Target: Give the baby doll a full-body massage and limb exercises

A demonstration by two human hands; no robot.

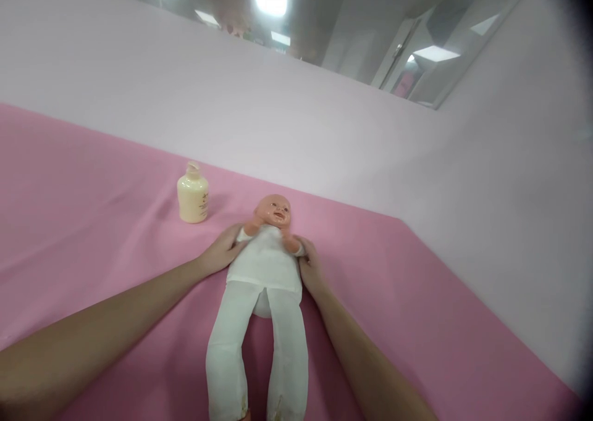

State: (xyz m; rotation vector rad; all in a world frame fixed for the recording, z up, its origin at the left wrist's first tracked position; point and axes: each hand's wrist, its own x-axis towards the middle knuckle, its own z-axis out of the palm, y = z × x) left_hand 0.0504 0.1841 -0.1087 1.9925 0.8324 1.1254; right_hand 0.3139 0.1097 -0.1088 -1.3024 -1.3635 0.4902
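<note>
While lying flat on its back along the pink tabletop, legs nearest the camera and head farthest: baby doll, dressed in white, feet cut off by the lower edge of the view. Long axis running almost straight away from the wearer, tilted a little to the right toward the head. On either side of the torso, one forearm reaching in from below. Left hand pressed against the doll's flank and upper arm, fingers curled in around the side, grip closed lightly on the body. Right hand set against the opposite flank just under the doll's raised arm, fingers wrapped in the same way, grip likewise closed on the body. Both hands level with the chest, doll directly between them, neither hand clearly nearer than the other. Thumbs hidden partly by the white cloth, so depth of the hold hard to tell. Farther back and to the left, near the left hand but apart from it: cream lotion bottle, upright, cap shut. Beyond that, pale wall rising behind the tabletop.
</note>
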